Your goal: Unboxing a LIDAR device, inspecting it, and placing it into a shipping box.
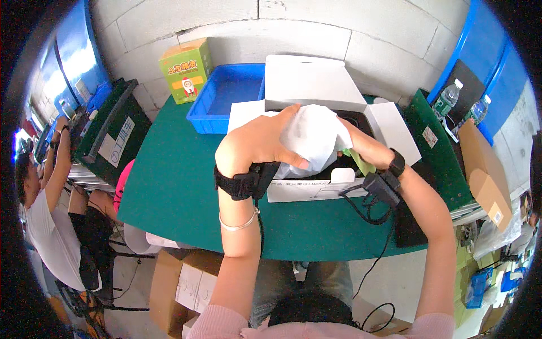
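A round bundle in thin white wrapping sits over an open white box on the green tabletop. My left hand presses on the bundle's left side, with fingers and thumb spread around it. My right hand grips its right side, though most of those fingers are hidden behind the wrapping. What lies inside the wrapping does not show. Under the right hand a light green piece sticks out against the box's dark inside. The box's lid stands up at the back, and its side flaps are folded outward.
Behind the left hand is a blue plastic bin, with a green carton beside it. Water bottles and an open brown carton stand at the right. Cables hang from my right wrist. At far left, another person sits working.
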{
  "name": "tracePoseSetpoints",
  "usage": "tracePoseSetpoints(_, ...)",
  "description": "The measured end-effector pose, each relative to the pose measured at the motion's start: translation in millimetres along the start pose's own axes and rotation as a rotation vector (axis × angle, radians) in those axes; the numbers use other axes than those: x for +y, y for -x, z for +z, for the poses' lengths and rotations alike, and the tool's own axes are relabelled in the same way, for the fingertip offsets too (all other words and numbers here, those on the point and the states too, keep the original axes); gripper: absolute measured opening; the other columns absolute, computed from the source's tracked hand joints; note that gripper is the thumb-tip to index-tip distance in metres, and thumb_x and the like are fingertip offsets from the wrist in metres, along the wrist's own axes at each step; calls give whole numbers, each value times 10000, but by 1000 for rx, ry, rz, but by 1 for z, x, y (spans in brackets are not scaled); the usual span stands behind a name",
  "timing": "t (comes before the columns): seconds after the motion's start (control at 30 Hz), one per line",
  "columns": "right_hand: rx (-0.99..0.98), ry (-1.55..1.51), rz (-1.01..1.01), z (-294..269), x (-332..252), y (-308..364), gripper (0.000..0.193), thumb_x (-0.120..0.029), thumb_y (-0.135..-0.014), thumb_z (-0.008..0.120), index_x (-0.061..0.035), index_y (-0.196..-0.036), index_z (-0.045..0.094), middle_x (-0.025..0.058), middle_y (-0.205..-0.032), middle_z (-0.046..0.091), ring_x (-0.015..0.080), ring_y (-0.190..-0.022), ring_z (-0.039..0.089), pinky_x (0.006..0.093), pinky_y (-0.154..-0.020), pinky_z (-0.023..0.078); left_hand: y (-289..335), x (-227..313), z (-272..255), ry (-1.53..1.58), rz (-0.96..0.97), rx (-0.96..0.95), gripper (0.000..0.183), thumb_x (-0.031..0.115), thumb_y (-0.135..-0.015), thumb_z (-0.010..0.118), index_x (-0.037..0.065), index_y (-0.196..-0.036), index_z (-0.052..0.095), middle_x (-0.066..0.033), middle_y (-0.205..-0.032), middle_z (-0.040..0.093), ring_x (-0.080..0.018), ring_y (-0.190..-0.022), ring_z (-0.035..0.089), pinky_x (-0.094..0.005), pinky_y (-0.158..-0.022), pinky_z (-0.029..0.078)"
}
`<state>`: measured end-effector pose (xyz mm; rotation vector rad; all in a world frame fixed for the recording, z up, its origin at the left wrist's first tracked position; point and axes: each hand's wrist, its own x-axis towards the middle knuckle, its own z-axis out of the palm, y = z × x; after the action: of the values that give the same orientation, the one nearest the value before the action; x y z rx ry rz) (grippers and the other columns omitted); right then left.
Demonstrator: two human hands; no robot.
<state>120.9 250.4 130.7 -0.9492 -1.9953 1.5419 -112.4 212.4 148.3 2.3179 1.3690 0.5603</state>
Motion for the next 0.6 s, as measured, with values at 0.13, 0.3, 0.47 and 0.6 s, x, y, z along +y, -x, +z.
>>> tracePoseSetpoints(0.13, -41, 93, -10, -8, 7, -2, 524, -434, -1019, 320, -66, -1382, 407, 24, -1192, 569, 117, -992, 529, 290, -775, 463, 2, 8, 0, -46, -81, -34, 1068, 369, -493, 834, 37, -1404, 384, -278, -1037, 646, -403, -972, 631, -394, -869, 495)
tracePoseSetpoints(0.3, -27, 439, -14, -14, 13, -15, 500, -363, -1011, 345, 2, -1337, 448, 170, -1253, 582, 251, -1074, 573, 372, -914, 440, 2, 12, -3, -33, -146, -110, 1030, 330, -486, 809, 34, -1388, 409, -264, -1025, 655, -385, -956, 642, -379, -851, 506)
tracePoseSetpoints(0.47, -53, 813, -53, -26, 13, -14, 524, -413, -969, 389, 45, -1076, 621, 242, -948, 668, 321, -907, 654, 384, -799, 485, 2, 10, -1, -59, -133, -63, 1014, 347, -477, 801, 52, -1377, 437, -248, -1016, 663, -384, -949, 644, -371, -849, 509)
tracePoseSetpoints(0.6, 2, 738, -85, -25, 17, -13, 518, -404, -959, 402, 54, -1014, 638, 242, -900, 671, 325, -853, 662, 384, -784, 493, 1, 8, 0, -59, -161, -68, 999, 352, -477, 803, 59, -1366, 452, -246, -1018, 664, -384, -950, 643, -374, -848, 508)
